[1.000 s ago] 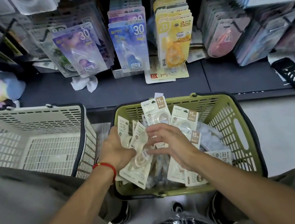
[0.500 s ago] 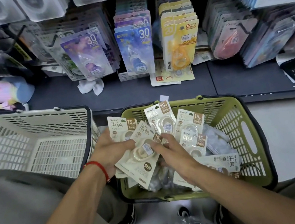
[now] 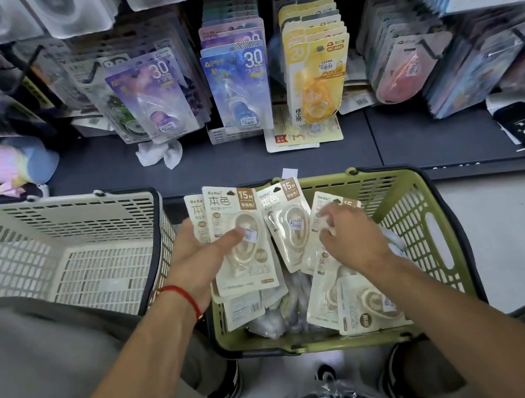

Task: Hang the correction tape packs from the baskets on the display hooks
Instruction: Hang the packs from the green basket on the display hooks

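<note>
Landmark = olive-green slotted plastic shopping basket (image 3: 408, 209), on the floor below the dark shelf.

Left hand (image 3: 195, 262) sits over the green basket's left rim, thumb curled across the front of a cream card-backed correction tape pack w/ clear blister (image 3: 243, 236); fingers are behind it, so the hand grips a small stack of abt 2-3 such packs. Front pack stands nearly upright, long axis running from near rim to far rim, its brown "15M" header end pointing to the basket's far rim and the shelf beyond. Red string bracelet (image 3: 183, 295) on that wrist.

Right hand (image 3: 347, 236) is over the basket's middle, fingers bent down and pinching a 2nd cream pack (image 3: 288, 225) at its right edge, beside the left stack; this pack tilts slightly left at the top, header also toward the far rim. Another pack lies partly under the right hand; can't tell if the hand holds it too.

More cream packs (image 3: 369, 306) lie loose in the basket's near right corner, flat, long axes skewed at diff angles, over clear plastic wrap.

Left of the green basket, touching or just beside it: beige slotted plastic basket w/ dark rim (image 3: 56, 261). Beyond the green basket's far rim: hanging rows of purple (image 3: 154, 98), blue (image 3: 237, 88) and yellow (image 3: 317, 78) tape cards on display hooks above the shelf
</note>
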Motion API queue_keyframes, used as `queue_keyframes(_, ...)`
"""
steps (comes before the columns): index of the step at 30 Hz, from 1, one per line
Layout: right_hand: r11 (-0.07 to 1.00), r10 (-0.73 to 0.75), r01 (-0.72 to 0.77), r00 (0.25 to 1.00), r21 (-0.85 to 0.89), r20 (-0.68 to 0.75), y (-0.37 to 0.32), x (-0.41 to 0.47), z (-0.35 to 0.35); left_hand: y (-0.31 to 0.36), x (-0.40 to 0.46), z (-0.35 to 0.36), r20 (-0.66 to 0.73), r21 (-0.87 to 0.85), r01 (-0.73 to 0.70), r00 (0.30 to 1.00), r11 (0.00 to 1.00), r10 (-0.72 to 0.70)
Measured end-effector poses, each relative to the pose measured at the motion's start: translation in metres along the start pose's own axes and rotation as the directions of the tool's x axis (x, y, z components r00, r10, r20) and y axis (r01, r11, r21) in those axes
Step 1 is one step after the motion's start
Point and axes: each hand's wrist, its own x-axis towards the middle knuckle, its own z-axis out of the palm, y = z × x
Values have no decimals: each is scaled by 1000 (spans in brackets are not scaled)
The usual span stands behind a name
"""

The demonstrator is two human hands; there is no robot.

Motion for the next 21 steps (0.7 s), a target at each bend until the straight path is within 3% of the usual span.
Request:
queue_keyframes(2,983,33,-2,985,-182,169,17,0,2,-7,2,0,20,60,-29,999,998,28)
queue_keyframes(4,985,6,28,980,-172,199,24,1,1,-13,2,5,37,157,-75,997,985,70)
queue_keyframes(7,994,-112,108,974,30,196,22,2,-15,-21,3,13,87,278,-143,989,950,124)
queue_keyframes(11,920,-294,231,941,316,167,8,6,-64,-20,7,18,163,346,-248,966,905,202)
queue_keyframes(14,865,-378,304,918,398,118,-5,8,-90,-17,9,23,295,226,-223,944,948,151)
queue_keyframes(17,831,-342,283,939,480,38,-13,9,-95,-17,6,30,390,67,-147,914,987,110)
queue_keyframes(21,881,-270,274,960,386,-66,-19,12,-91,-9,4,36,436,-119,-54,894,991,101)
